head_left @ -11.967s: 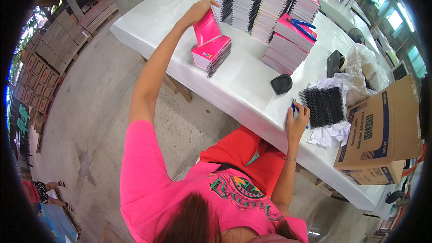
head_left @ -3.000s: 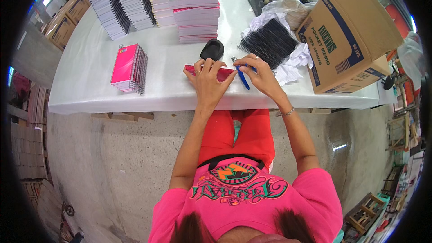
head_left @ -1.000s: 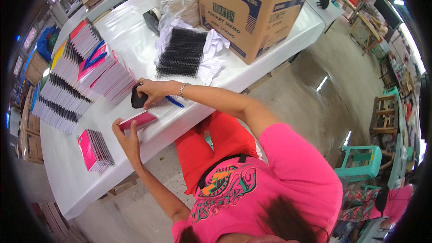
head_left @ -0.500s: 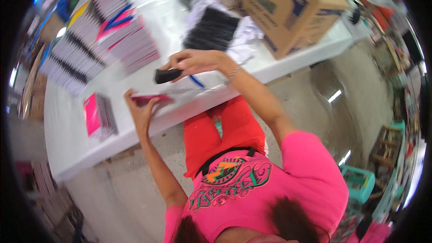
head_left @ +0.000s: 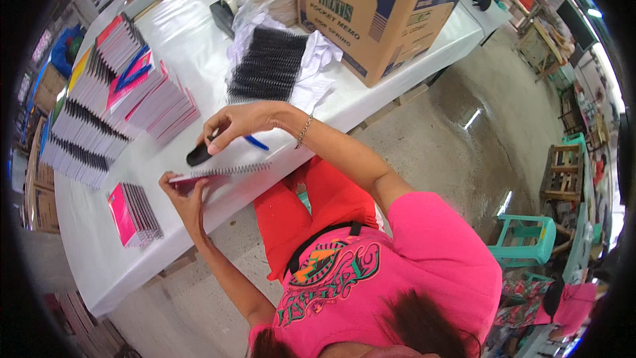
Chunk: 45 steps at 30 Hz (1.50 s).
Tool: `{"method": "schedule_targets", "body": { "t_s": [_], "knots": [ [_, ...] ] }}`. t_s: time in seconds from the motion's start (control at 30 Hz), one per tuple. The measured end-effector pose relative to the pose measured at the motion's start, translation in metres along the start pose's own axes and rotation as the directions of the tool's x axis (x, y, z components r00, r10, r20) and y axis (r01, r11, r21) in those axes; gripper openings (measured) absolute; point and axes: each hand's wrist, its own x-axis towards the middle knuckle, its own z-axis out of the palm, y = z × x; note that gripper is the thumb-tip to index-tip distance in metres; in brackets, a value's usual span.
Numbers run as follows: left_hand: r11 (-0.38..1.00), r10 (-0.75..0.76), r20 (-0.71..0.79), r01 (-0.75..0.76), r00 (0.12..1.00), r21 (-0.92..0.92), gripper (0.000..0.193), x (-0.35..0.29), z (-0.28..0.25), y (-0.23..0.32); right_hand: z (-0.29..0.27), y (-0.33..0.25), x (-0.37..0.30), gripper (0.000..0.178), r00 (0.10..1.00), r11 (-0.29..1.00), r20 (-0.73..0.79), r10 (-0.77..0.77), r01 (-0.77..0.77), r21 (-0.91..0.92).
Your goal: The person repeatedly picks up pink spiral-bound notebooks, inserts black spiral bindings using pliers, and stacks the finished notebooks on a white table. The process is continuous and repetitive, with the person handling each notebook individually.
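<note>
My left hand [head_left: 185, 195] pinches a small pink-covered notebook [head_left: 193, 178] on edge near the table's front. A thin wire spiral [head_left: 242, 169] runs along its top and sticks out well past it to the right. Just above the notebook, my right hand [head_left: 232, 127] is closed round a black rounded tool [head_left: 199, 154], its far end pointing left. A blue handle-like piece [head_left: 256, 142] shows below the right wrist; whether it belongs to that tool, I cannot tell. Left of my left hand stands a small stack of pink spiral notebooks [head_left: 134, 214].
Tall notebook piles [head_left: 162, 103] fill the table's left, with blue tools [head_left: 134, 69] on top. Black wire spirals [head_left: 268, 63] lie on white cloth [head_left: 321, 59] beyond my right hand. A cardboard box [head_left: 377, 20] stands at the right, and a green stool [head_left: 527, 242] on the floor.
The view has shifted, so the table things sit lower and further left. My right hand with the black tool has come slightly closer to the notebook. My left hand still pinches it.
</note>
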Motion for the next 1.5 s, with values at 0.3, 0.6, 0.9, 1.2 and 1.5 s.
{"method": "schedule_targets", "body": {
  "t_s": [0.3,0.6,0.9,1.2,1.5],
  "knots": [
    [0.998,-0.004,0.048,0.007,0.999,-0.056,0.076,0.0,0.005,0.002,0.011,-0.004,-0.011,0.045,0.996,0.966,0.01,-0.087,0.082,0.243],
    [0.968,0.01,0.085,0.011,0.996,-0.252,0.1,0.0,0.008,0.011,0.015,-0.023,-0.005,0.045,0.999,0.975,0.016,0.049,-0.044,-0.219],
    [0.972,-0.014,0.087,0.034,0.996,-0.235,0.108,-0.004,0.012,0.012,0.022,-0.032,0.002,0.038,0.985,0.973,-0.125,0.122,-0.143,-0.179],
    [0.963,-0.057,0.115,0.085,0.992,-0.257,0.104,-0.001,0.015,0.013,0.019,-0.03,0.011,0.038,0.976,0.964,-0.191,0.1,-0.143,-0.226],
    [0.958,-0.083,0.127,0.115,0.988,-0.264,0.102,-0.002,0.016,0.022,0.016,-0.021,0.01,0.04,0.993,0.99,-0.035,0.113,-0.116,-0.082]
  ]
}}
